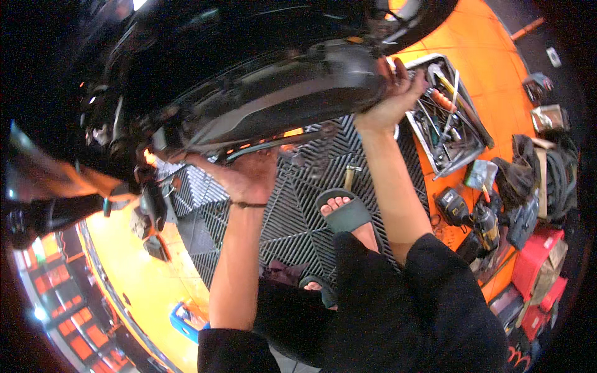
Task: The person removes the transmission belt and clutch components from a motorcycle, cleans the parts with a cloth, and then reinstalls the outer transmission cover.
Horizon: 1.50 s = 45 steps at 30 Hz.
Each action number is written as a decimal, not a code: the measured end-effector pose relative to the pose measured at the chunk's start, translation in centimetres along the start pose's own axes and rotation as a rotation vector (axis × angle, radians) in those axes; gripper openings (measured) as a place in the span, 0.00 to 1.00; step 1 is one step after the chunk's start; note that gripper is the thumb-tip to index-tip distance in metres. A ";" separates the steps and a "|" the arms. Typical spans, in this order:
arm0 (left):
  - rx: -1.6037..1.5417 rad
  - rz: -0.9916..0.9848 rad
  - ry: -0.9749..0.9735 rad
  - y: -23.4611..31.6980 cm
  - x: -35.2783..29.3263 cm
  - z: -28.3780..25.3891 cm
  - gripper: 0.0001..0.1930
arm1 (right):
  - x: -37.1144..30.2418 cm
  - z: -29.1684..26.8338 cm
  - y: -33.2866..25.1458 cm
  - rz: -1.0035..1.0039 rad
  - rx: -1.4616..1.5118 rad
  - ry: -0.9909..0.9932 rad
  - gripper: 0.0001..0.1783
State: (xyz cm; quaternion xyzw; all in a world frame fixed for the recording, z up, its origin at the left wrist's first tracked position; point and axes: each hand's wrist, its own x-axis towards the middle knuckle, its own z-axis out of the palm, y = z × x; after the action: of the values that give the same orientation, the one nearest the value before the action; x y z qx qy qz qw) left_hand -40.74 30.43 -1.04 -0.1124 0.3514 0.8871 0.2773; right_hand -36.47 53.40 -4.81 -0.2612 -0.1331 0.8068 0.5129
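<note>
Above my hands hangs a long dark grey casing [292,93] with a rounded right end, on the underside of a black vehicle that looks like a motorbike or scooter. My right hand [395,99] bears its palm against that rounded end, fingers spread and pointing up. Below the casing's left part, my left hand [245,177] reaches leftward with the wrist bent. One of its digits stretches along the lower edge; the others are blurred or hidden, so their grip does not show. A thin dark bar [273,146] runs just under the casing, near my left hand.
A hammer [351,177] lies on the black ribbed mat [292,217] by my sandalled foot. To the right stands a tray [448,165] full of hand tools. Beyond it are a cordless power tool [454,205], bags and a red case [538,261]. A blue box [186,320] sits lower left.
</note>
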 end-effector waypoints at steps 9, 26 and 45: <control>-0.061 -0.020 -0.012 0.2 0.9 -1.4 0.67 | -2.6 -3.8 0.7 0.008 -0.102 0.058 0.39; -0.502 0.160 -0.097 -3.9 4.2 -7.3 0.46 | -10.3 -1.1 1.2 0.524 -0.362 -0.536 0.54; 0.072 -0.081 0.472 -3.5 7.5 -8.1 0.19 | -9.4 -0.8 1.1 0.624 -0.547 -0.598 0.57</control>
State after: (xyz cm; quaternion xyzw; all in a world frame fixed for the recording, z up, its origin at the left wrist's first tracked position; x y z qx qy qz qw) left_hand -44.82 30.05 -11.89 -0.3205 0.4329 0.8114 0.2269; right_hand -33.65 44.47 -3.34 -0.1711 -0.3961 0.8966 0.1000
